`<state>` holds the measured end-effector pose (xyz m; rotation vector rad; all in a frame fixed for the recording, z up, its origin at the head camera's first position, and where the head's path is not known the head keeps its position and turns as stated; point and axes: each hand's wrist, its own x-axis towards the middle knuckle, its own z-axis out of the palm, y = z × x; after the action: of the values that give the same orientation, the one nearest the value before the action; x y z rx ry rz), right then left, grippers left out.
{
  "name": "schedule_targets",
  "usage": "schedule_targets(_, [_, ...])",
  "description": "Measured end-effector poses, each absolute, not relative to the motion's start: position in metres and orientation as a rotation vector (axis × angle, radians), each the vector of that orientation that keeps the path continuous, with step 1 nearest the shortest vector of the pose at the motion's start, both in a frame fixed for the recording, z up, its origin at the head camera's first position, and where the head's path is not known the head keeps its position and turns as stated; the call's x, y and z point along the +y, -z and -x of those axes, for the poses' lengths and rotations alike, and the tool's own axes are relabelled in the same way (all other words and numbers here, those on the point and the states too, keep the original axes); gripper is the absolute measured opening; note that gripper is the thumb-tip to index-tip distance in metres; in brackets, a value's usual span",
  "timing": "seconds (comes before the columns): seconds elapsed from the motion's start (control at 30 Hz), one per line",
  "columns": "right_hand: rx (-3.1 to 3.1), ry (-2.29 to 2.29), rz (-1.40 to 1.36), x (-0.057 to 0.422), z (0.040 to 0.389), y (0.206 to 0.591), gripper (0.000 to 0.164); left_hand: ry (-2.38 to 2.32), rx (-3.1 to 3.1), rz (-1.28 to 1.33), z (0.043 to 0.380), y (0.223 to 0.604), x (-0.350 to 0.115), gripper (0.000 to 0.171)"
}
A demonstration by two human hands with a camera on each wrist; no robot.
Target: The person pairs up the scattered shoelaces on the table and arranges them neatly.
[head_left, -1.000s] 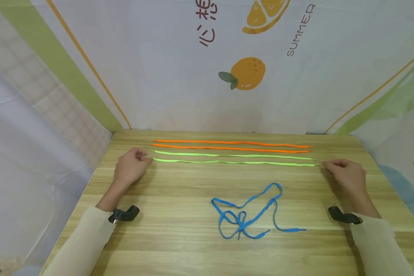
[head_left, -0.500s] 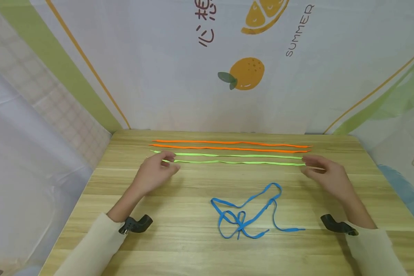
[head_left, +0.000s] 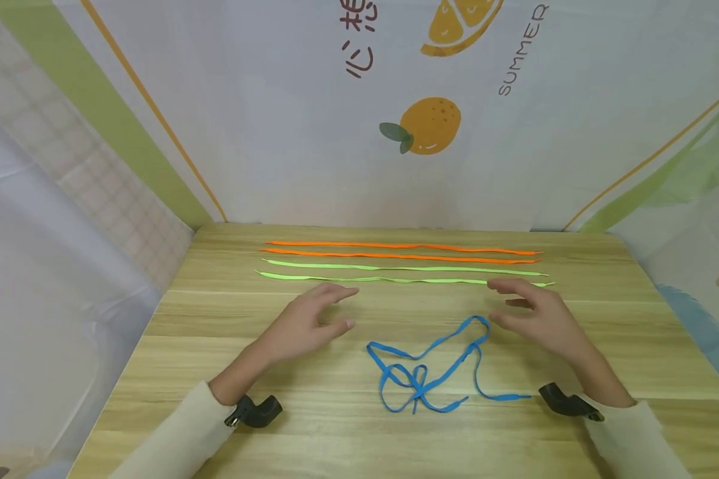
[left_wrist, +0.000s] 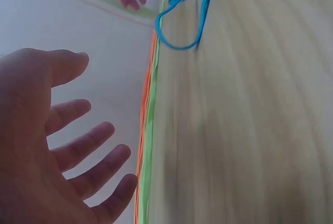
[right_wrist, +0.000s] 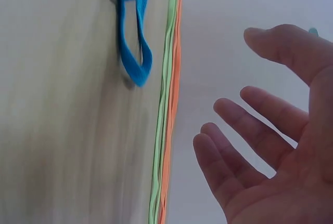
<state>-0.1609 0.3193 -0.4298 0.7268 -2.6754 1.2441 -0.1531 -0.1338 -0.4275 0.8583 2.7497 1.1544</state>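
Observation:
A blue shoelace (head_left: 437,386) lies in a loose, looped tangle on the wooden table, between my two hands. My left hand (head_left: 302,322) hovers to its left, fingers spread and holding nothing; the left wrist view shows the same hand (left_wrist: 47,146) with thumb and fingers apart. On the other side, my right hand (head_left: 536,316) is above the table near the tangle's upper loop, its fingers loosely bent and nothing in them. Behind the hands, two green shoelaces (head_left: 371,278) and two orange shoelaces (head_left: 359,255) stretch side by side in straight rows. The right hand's fingertips overlap the nearest green one.
The wooden table (head_left: 335,439) ends at the back against a white printed curtain (head_left: 311,166). More cloth hangs at both sides. A black wrist camera mount (head_left: 257,411) sits on the left wrist, and another mount (head_left: 566,402) is on the right.
Both hands have come away from the ends of the nearest green shoelace and moved inward and nearer, toward the blue one, with their fingers opening. The shoelaces lie as before.

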Motion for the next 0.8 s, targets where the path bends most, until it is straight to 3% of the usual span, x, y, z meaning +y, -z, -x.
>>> schedule_targets(0.8, [-2.769,-0.913,-0.953,0.290,0.149,0.453,0.057,-0.963,2.711,-1.058,0.140,0.448,-0.106,0.046])
